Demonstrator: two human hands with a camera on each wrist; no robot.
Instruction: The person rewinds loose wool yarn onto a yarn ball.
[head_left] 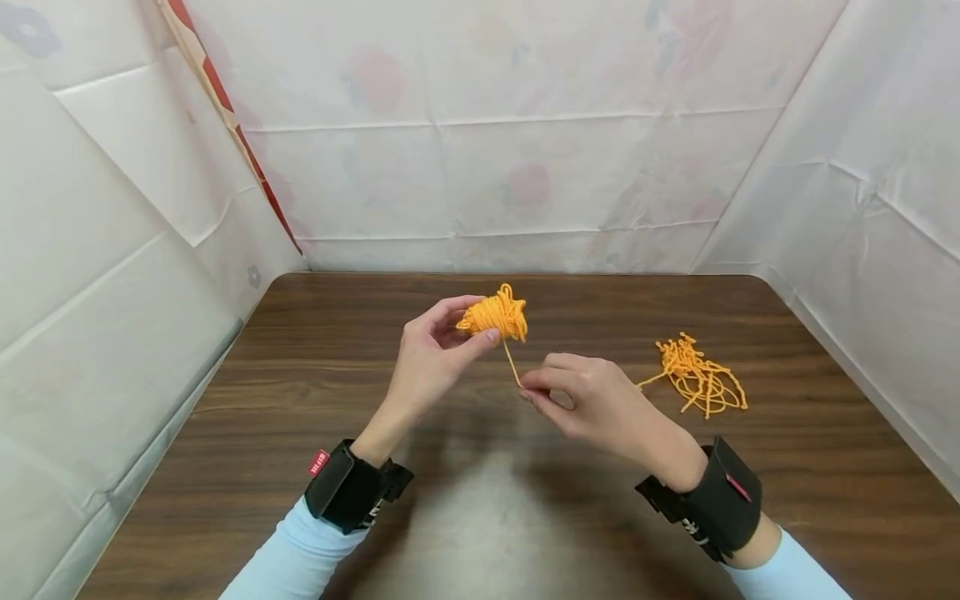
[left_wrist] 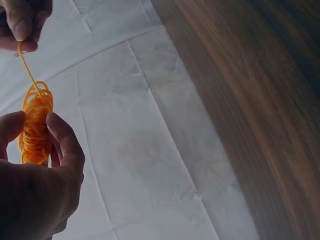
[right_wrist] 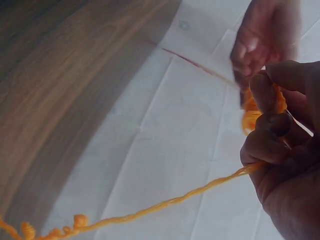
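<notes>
Above the dark wooden table (head_left: 300, 400) I hold a small wound bundle of orange yarn (head_left: 495, 317), pinched between my left hand's (head_left: 431, 358) thumb and fingertips. It looks light, soft and squashy, best gripped across its middle. My right hand (head_left: 592, 404) pinches its trailing strand (head_left: 512, 365), which runs toward the loose orange yarn tangle (head_left: 701, 379) nearby.

No legible wording is seen anywhere; a small red tag (head_left: 318, 462) with white lettering is fixed to the black band on the left wrist (head_left: 347, 487), its characters too small to be made out, and white marks on the right wrist's band (head_left: 712, 510) are likewise unreadable
</notes>
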